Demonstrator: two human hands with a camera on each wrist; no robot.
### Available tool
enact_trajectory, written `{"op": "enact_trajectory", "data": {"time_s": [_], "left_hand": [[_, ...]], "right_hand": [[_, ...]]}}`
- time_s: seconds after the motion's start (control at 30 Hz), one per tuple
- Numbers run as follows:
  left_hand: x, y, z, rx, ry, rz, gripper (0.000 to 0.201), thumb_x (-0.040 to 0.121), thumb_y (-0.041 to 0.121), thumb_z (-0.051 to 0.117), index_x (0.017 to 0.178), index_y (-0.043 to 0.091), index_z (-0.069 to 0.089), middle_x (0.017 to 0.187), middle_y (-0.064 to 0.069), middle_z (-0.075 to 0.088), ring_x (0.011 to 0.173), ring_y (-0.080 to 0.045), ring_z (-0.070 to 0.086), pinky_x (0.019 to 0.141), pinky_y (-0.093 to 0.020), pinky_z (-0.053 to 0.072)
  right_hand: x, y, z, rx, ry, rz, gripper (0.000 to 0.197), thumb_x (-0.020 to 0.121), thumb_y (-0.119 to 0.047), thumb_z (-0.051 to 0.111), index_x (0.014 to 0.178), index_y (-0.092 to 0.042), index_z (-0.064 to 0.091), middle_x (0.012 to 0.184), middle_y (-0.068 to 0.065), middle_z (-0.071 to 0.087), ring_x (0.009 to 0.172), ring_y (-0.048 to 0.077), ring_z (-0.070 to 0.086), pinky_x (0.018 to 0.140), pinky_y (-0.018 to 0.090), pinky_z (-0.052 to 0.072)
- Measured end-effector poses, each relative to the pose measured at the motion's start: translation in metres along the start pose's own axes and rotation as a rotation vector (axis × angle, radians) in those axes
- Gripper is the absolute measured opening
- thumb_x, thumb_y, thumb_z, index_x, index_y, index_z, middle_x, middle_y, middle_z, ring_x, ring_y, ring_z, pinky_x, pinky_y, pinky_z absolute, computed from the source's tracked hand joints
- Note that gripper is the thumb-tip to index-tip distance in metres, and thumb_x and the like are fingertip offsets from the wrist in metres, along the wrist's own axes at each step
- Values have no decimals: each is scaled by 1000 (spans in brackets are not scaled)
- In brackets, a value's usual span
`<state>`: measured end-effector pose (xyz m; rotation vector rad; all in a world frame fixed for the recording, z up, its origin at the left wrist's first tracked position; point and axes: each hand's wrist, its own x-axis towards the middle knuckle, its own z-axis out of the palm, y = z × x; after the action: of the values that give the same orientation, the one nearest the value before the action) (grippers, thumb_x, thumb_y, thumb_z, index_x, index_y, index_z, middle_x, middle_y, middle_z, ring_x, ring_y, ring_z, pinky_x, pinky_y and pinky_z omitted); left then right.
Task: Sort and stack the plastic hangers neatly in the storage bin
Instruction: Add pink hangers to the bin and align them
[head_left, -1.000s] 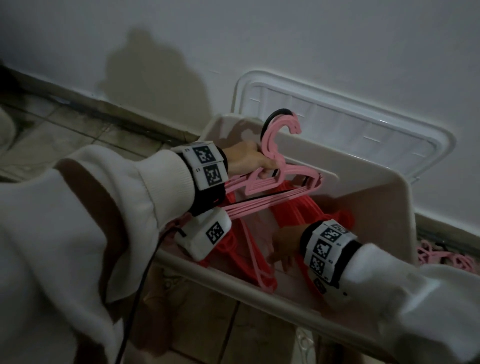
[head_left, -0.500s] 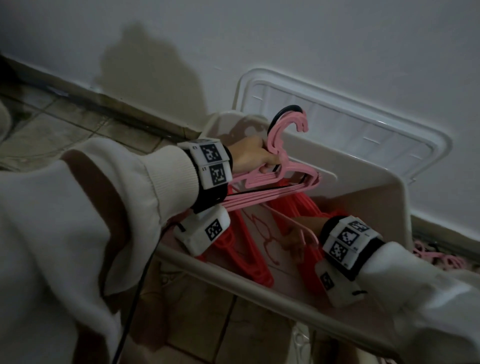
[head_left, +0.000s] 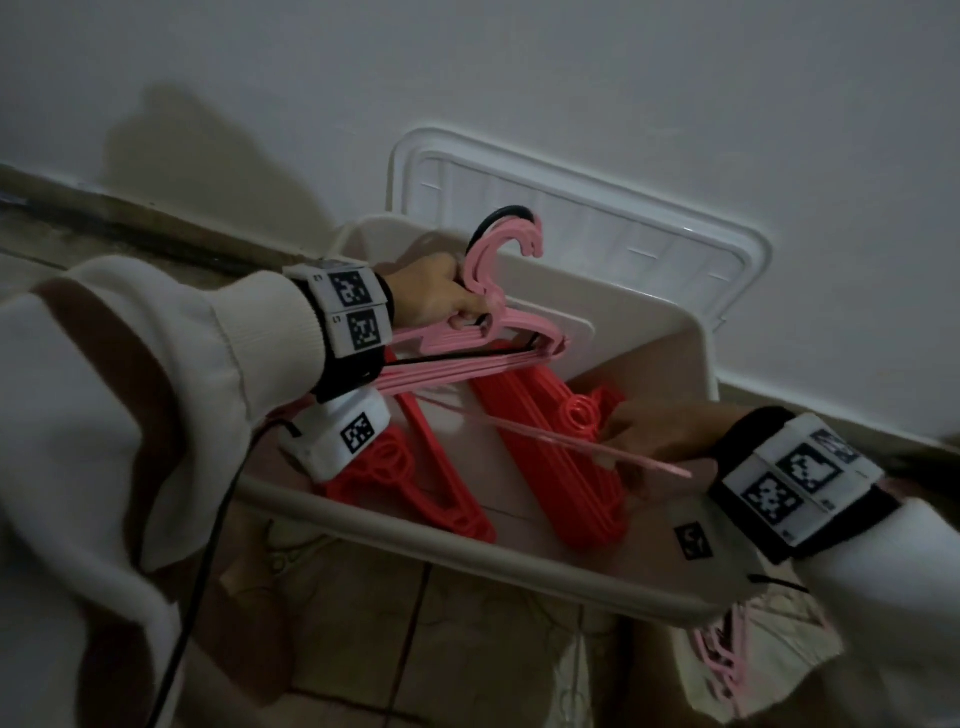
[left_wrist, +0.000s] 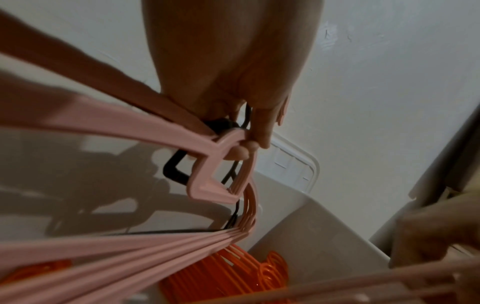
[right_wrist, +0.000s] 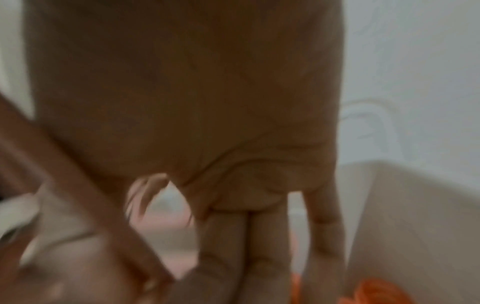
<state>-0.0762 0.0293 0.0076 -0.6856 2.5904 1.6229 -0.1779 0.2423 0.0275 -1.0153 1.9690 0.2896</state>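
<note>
Since half a second ago, the right hand (head_left: 660, 441) has risen out of the storage bin (head_left: 467, 551) toward 4 o'clock, drawing a single pink hanger (head_left: 545, 431) up with it; that hanger's thin bar now slants across the bin's opening from the middle to the right wrist. Its fingers appear to pinch the bar, though the head view is dim there and the right wrist view is too blurred to confirm more than a bar crossing the palm.

Inside the bin lie two groups of red hangers: a loose one (head_left: 415, 483) at 8 o'clock and a tight stack (head_left: 561, 467) in the centre, hooks toward 2 o'clock.

Farther back, at 11 o'clock, the left hand (head_left: 436, 296) is clenched around the necks of a bundle of pink hangers (head_left: 467, 358), held above the bin's far rim. Only the left wrist view shows the black hanger (left_wrist: 176, 170) tucked in that bundle clearly.

Behind the bin, its white lid (head_left: 597, 228) leans against the wall (head_left: 571, 78).
</note>
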Motion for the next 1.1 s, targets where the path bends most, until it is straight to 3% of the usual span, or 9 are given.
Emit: {"op": "enact_trajectory", "data": {"time_s": [0.17,0.37,0.53,0.63,0.73,0.8,0.9,1.03,1.1], "left_hand": [[4,-3,-1,18,-17,8,19,88,5,59,69,0,58,43,8,54,45,-1,47,56,-8,42],[10,-5,1,40,-42,-46,13,87,6,61,81,-5,63,60,-3,60,54,-6,52,67,-23,44],[10,0,1,57,-85,-102,24,87,0,57,64,5,59,47,9,58,48,1,50,55,-7,42],[7,5,4,6,-103,-138,11,78,-3,62,76,-14,62,73,-15,57,68,-16,50,62,-19,42],[2,9,6,-94,-164,-176,46,49,15,65,81,-17,59,84,-20,52,79,-26,45,72,-36,37],[0,8,6,-151,-264,-189,41,45,22,63,76,-4,57,86,-21,49,83,-29,45,80,-39,35],[-8,12,3,-209,-340,-172,18,65,13,58,74,-1,52,77,-18,44,72,-30,41,77,-37,38],[-8,3,-1,-229,-311,-179,51,58,21,64,86,-19,52,91,-20,49,86,-30,43,83,-42,35],[-12,6,0,-248,-335,-185,51,55,22,65,95,-8,55,100,-17,48,95,-28,42,84,-38,40]], "right_hand": [[-34,14,-24,182,21,-188,41,92,-7,51,51,-13,55,37,-9,53,37,-2,46,45,7,34],[-55,29,-31,420,106,-397,27,91,-16,52,65,-17,61,51,-1,55,50,4,50,58,4,39],[-49,43,-24,419,192,-500,17,85,-28,50,79,-23,65,52,0,54,49,4,47,53,12,39],[-45,46,-22,353,260,-505,32,89,-24,49,65,-39,65,52,-6,55,50,-1,46,52,8,37],[-37,45,-22,381,300,-519,25,85,-31,46,82,-19,68,56,-2,56,51,1,48,54,10,39],[-32,47,-24,369,319,-523,32,84,-34,46,87,-8,66,59,7,56,56,8,51,58,14,43],[-31,54,-28,372,325,-537,27,85,-31,46,85,-11,65,61,9,56,59,10,52,63,16,44],[-24,64,-30,435,383,-545,20,88,-24,45,79,-16,61,64,11,53,60,6,50,63,14,42],[-14,64,-28,427,386,-542,21,92,-16,44,79,-18,60,66,7,54,62,3,50,64,10,41]]}}
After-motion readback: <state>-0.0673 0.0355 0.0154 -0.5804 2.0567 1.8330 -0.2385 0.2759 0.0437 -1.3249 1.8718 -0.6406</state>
